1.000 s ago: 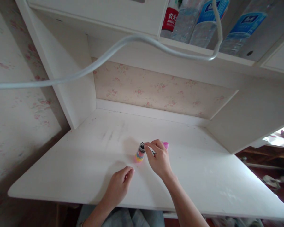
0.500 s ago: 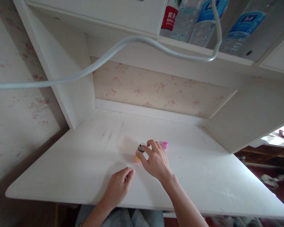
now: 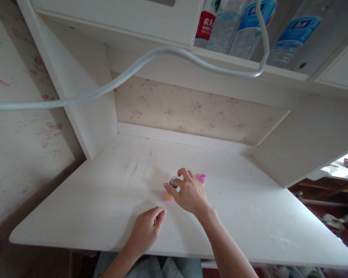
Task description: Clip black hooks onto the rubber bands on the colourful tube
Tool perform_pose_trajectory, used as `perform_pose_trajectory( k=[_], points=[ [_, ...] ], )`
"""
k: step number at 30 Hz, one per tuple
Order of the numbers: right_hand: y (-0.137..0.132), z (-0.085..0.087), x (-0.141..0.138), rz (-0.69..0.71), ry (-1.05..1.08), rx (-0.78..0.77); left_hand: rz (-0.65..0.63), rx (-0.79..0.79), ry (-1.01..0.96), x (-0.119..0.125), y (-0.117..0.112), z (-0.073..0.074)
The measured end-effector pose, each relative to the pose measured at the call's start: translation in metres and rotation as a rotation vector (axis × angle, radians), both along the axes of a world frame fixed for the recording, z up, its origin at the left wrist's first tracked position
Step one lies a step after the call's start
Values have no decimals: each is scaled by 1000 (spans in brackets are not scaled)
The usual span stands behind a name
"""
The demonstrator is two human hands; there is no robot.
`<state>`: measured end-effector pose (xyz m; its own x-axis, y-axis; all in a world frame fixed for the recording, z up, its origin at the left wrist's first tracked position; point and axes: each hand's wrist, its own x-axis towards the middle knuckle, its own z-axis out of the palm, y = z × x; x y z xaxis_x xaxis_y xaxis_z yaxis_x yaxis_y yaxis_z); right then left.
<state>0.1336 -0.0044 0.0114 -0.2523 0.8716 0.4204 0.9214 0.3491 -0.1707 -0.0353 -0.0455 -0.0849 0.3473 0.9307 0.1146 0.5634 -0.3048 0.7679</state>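
A small clear jar (image 3: 171, 188) with coloured layers inside stands on the white desk (image 3: 104, 200), its dark mouth showing at the top. My right hand (image 3: 188, 193) is wrapped round the jar from the right, thumb in front and fingers behind. A pink lid (image 3: 202, 177) lies on the desk just behind my right hand's fingers. My left hand (image 3: 146, 227) rests on the desk nearer to me, fingers loosely curled; nothing shows in it.
A white cable (image 3: 118, 77) hangs across the view above the desk. Water bottles (image 3: 249, 23) stand on the upper shelf (image 3: 249, 63). White side panels close the desk on the left and right. Floral wallpaper (image 3: 191, 112) backs it. The desk's front edge is close to me.
My right hand came down from pinching something small at the jar's mouth and closed round the jar's body. My left hand has stayed in place.
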Motion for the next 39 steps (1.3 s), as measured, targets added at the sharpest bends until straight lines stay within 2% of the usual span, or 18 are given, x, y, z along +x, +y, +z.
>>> perform_pose_trajectory(
  k=[8,18,21,23,25,28,31,35,39],
  points=[
    [2,-9,7,-59,195,2,-9,6,27,1,1,-1],
    [0,-17,18,-18,469,21,-8,-3,10,1,0,0],
    [-3,-29,31,-83,574,51,-8,-7,3,1,0,1],
    [-7,-42,45,-155,602,53,-6,0,1,0,0,1],
    [-12,-61,62,-260,579,1,-13,14,13,1,0,2],
    [-22,-91,84,-400,418,-87,-24,55,92,3,1,2],
    [-31,-113,93,-440,256,-101,-19,102,188,12,1,4],
    [-34,-119,91,-430,156,-51,-11,124,252,37,3,11],
    [-31,-115,91,-413,261,-64,-12,129,344,74,12,18]
  ],
)
